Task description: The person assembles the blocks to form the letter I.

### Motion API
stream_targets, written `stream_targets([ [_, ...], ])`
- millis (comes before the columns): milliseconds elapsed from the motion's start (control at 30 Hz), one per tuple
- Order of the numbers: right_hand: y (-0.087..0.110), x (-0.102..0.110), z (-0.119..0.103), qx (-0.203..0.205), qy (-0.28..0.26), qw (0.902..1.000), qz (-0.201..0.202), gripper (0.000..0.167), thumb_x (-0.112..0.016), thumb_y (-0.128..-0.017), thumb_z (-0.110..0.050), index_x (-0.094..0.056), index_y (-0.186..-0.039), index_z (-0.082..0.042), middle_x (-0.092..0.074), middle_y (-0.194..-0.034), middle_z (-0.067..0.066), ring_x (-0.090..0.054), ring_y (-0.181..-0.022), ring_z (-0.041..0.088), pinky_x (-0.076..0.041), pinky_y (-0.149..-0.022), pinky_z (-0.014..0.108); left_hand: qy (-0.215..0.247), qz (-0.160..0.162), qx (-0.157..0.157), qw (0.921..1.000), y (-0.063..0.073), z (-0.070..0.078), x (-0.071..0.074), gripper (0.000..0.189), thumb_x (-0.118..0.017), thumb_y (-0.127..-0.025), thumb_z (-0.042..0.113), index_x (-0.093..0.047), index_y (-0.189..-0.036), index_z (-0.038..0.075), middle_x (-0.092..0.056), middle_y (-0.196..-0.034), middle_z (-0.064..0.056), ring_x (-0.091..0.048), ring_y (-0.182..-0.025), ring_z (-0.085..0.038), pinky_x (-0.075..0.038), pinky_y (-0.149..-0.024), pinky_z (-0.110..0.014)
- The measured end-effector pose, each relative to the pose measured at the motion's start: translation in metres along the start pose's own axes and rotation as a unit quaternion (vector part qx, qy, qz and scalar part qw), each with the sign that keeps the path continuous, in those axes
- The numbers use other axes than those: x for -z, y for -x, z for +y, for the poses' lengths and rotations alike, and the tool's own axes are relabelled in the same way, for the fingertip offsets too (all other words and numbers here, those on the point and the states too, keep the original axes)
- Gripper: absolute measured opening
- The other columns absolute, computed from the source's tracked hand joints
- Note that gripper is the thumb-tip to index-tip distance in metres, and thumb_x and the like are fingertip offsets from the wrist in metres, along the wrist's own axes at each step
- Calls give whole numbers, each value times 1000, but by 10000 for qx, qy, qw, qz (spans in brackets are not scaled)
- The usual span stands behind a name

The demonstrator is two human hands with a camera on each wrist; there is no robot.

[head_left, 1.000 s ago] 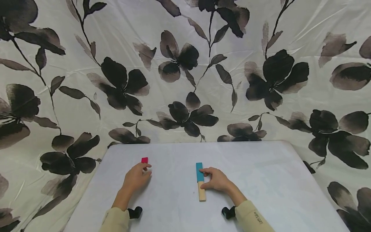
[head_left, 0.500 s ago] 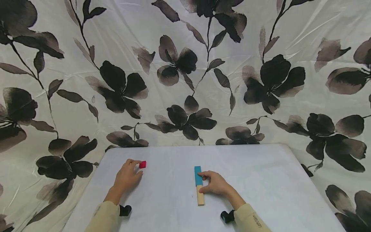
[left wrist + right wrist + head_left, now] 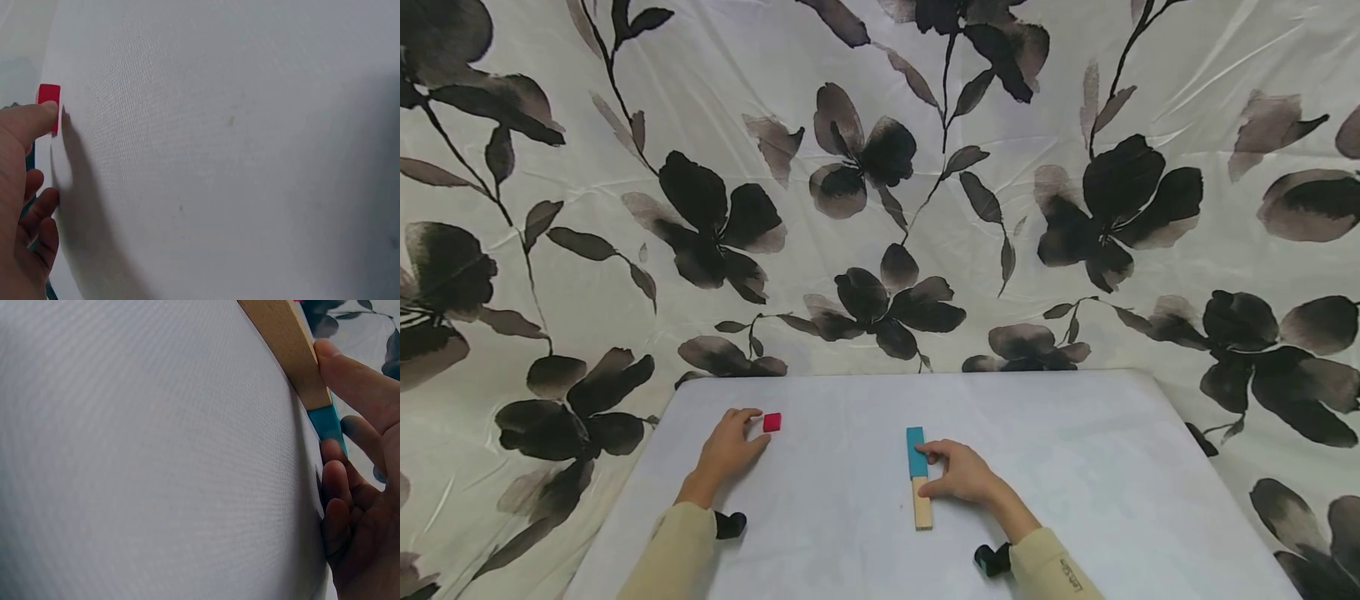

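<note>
A small red block lies on the white table at the left. My left hand is just left of it, thumb and forefinger spread apart, with a narrow gap to the block in the head view. In the left wrist view the thumb overlaps the red block; contact cannot be made out. A blue block and a plain wooden block lie end to end in one line. My right hand rests against their right side, a fingertip at the blue one and the thumb at the wooden one.
The white table has its far edge before a hanging cloth with dark printed flowers. Black wrist devices sit at both sleeves.
My left hand has drawn back to the left from over the red block, which now shows whole. The right hand and the blue and wooden blocks keep their places; the view shifts slightly.
</note>
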State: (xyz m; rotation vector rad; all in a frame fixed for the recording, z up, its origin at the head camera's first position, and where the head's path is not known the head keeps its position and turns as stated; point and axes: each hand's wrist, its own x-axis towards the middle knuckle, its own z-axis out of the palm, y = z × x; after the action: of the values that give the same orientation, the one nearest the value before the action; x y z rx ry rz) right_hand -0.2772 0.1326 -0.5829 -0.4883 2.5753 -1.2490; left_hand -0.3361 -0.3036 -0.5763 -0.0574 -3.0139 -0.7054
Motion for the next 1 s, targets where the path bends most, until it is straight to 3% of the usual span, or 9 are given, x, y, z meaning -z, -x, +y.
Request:
stream_targets([
  [200,3,2,2,-67,2,10000,26,71,-89,-68,-34,-62,-131,-17,-55,-98,-5,-45,-75,16,-39,-64,29,277,29,-144,9995,-6,0,-9,50,-74,-86,28,-59,-126,2,-56,-112,-17,-51,-96,-29,-43,-89,-50],
  [667,4,1,-8,101,-170,9998,-85,70,-88,-71,-30,-60,-133,-13,-56,-101,-1,-45,-76,16,-39,-65,29,590,501,121,9969,-1,0,-12,42,-78,-81,26,-66,-114,3,-58,-104,-16,-53,-95,-31,-44,-83,-50],
  [1000,3,0,-5,17,-17,10000,-62,71,-88,-70,-33,-60,-133,-15,-55,-101,-5,-46,-79,15,-40,-66,29,990,429,214,9939,-3,17,-18,43,-81,-79,32,-68,-112,7,-59,-99,-10,-53,-92,-26,-44,-77,-41],
])
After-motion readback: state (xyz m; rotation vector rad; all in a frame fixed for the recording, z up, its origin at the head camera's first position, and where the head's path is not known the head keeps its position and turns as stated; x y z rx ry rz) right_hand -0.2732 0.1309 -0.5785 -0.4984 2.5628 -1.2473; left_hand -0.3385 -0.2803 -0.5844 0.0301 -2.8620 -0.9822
